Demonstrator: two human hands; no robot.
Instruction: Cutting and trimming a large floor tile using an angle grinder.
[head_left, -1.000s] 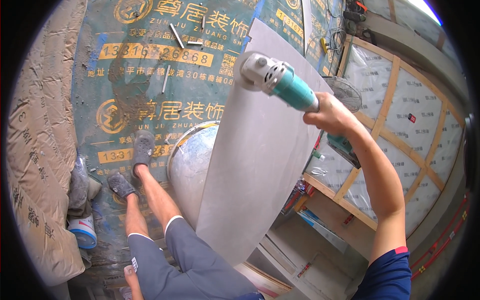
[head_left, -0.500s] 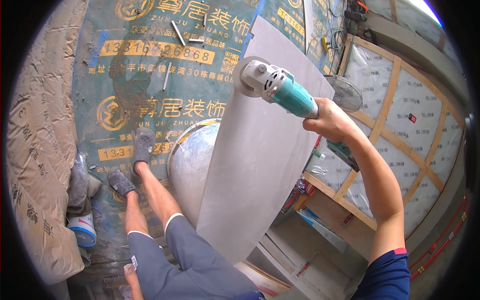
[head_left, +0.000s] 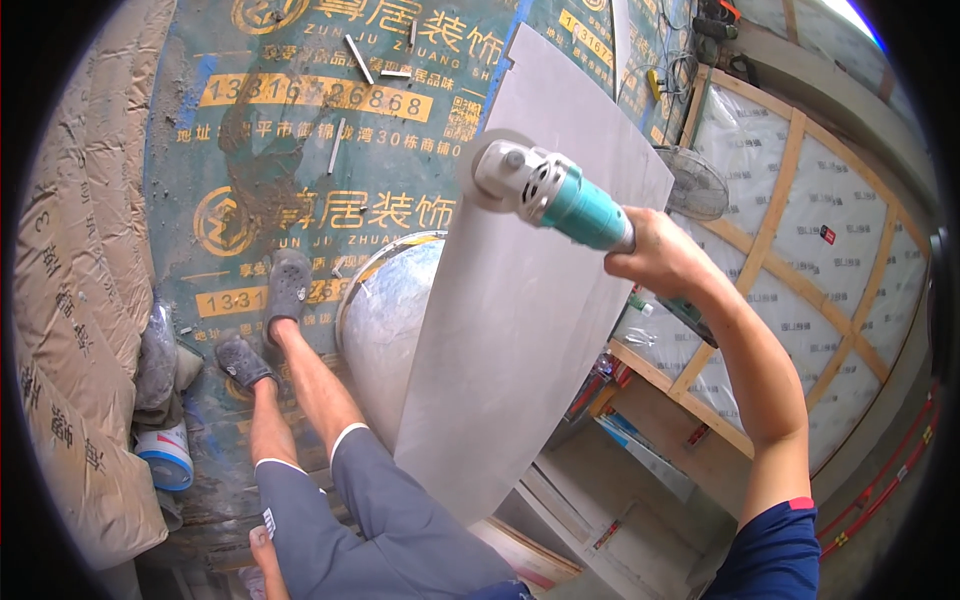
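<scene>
My right hand (head_left: 655,250) is closed round the body of a teal and silver angle grinder (head_left: 565,200), held out at arm's length. The grinder's disc (head_left: 485,170) lies over the upper left edge of a large grey tile slab (head_left: 520,360); I cannot tell if they touch. The slab leans on or lies over a round, pale, scuffed drum (head_left: 380,330). My left hand (head_left: 262,548) shows only in part at the bottom, beside my grey shorts; its thumb shows, and whether it holds anything is hidden.
My feet in grey clogs stand on printed green floor covering (head_left: 230,170) with thin offcuts (head_left: 358,58). Left are brown wrapping sheets (head_left: 90,390) and a white-blue bucket (head_left: 165,462). Right are a fan (head_left: 698,180), cables, a wood-framed plastic-covered panel (head_left: 770,270) and red pipes (head_left: 900,470).
The grinder in my right hand has moved slightly down and to the left over the slab's edge. The slab's top appears a little higher in the picture.
</scene>
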